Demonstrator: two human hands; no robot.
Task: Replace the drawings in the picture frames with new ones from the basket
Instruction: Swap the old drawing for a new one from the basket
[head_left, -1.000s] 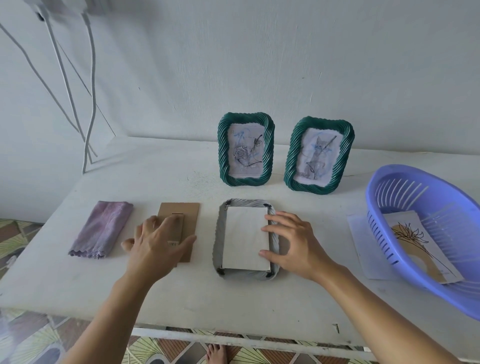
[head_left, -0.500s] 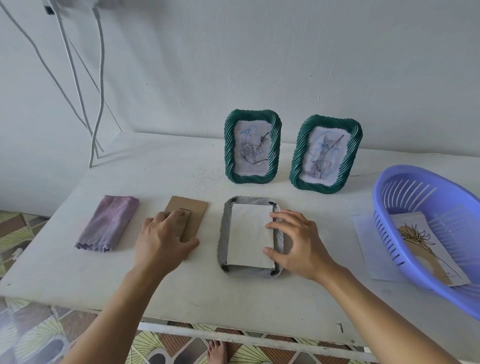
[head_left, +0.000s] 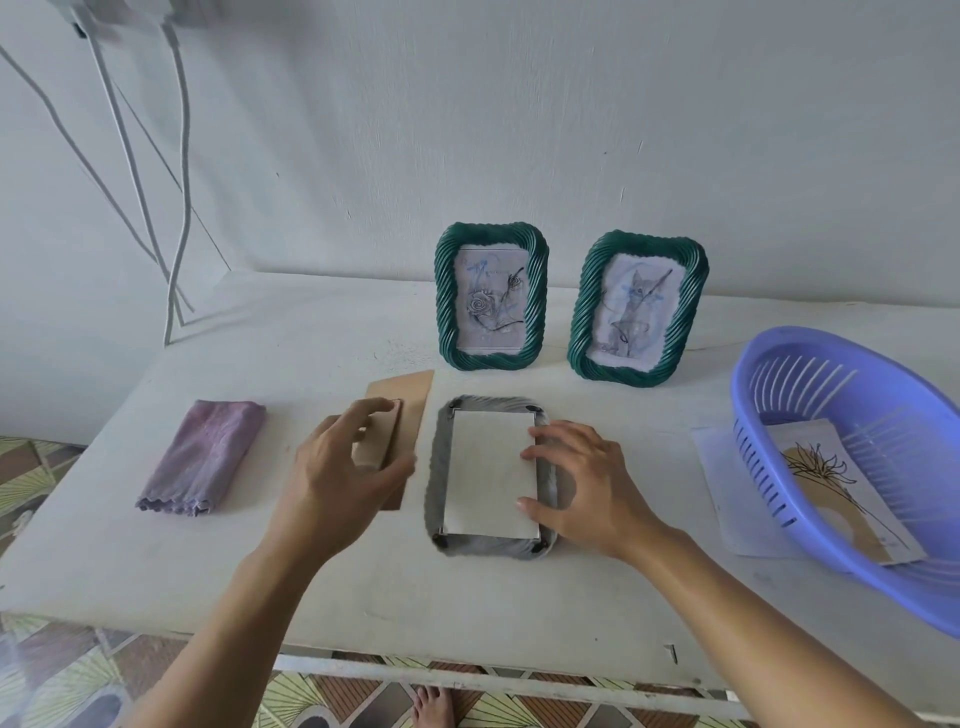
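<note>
One grey twisted-rim picture frame (head_left: 491, 480) lies face-down, steadied by the spread, unclamped right hand (head_left: 587, 486), its brown cardboard backing board (head_left: 400, 415) gripped by the left hand (head_left: 337, 467) at 9 o'clock; two green twisted-rim standing frames (head_left: 491, 297) at 12 o'clock are judged unchanged.

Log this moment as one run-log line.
step: refit backing | left hand: on brown backing board | right hand: steadying face-down frame | basket: one drawing inside

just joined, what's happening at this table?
A person is refitting picture frames. A grey twisted-rim frame lies face down with a white sheet in its opening; the right hand rests on its right edge. The left hand is on the brown cardboard backing beside it. Two green frames stand behind, and a purple plastic basket holds a flower drawing.
</note>
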